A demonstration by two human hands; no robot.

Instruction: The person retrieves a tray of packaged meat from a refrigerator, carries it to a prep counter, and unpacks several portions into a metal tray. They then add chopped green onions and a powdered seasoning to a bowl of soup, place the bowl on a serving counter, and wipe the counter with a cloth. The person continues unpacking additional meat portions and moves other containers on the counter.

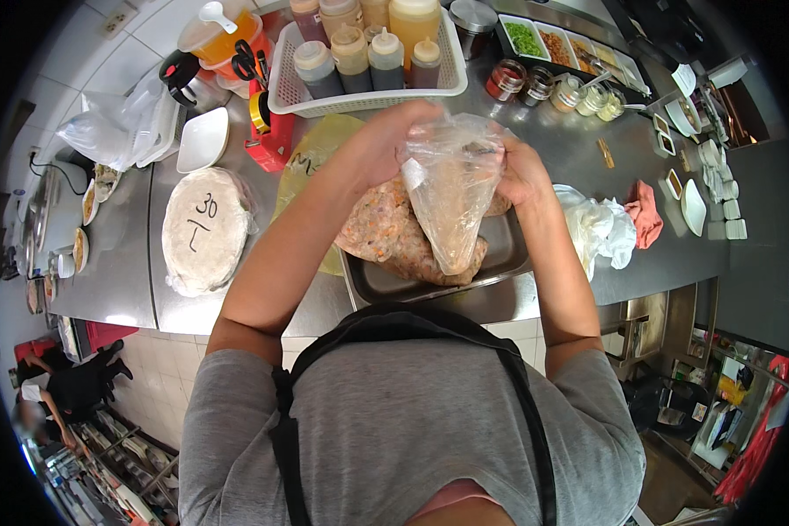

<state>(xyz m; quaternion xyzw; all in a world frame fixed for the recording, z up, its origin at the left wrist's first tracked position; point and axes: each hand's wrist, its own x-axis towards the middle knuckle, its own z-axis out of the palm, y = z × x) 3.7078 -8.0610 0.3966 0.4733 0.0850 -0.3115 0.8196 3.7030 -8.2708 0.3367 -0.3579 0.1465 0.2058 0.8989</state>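
Note:
A clear plastic bag (457,204) with a pale brown filling in its pointed lower end is stretched between my hands. My left hand (411,141) grips its upper left edge, and my right hand (521,169) grips the right side of its top. The bag hangs above a metal tray (509,253) that holds a large mass of minced meat mixture (381,227) with orange bits. A yellowish plastic bag (325,141) with marker writing lies behind and left of the tray. What my fingertips do behind the bag's folds is partly hidden.
A stack of round wrappers (205,230) in plastic and a white dish (203,140) are left. A red tape dispenser (269,144) stands before a white basket (368,102) of squeeze bottles. Crumpled plastic (592,227) and a pink cloth (644,215) lie right. A person (59,394) is far lower left.

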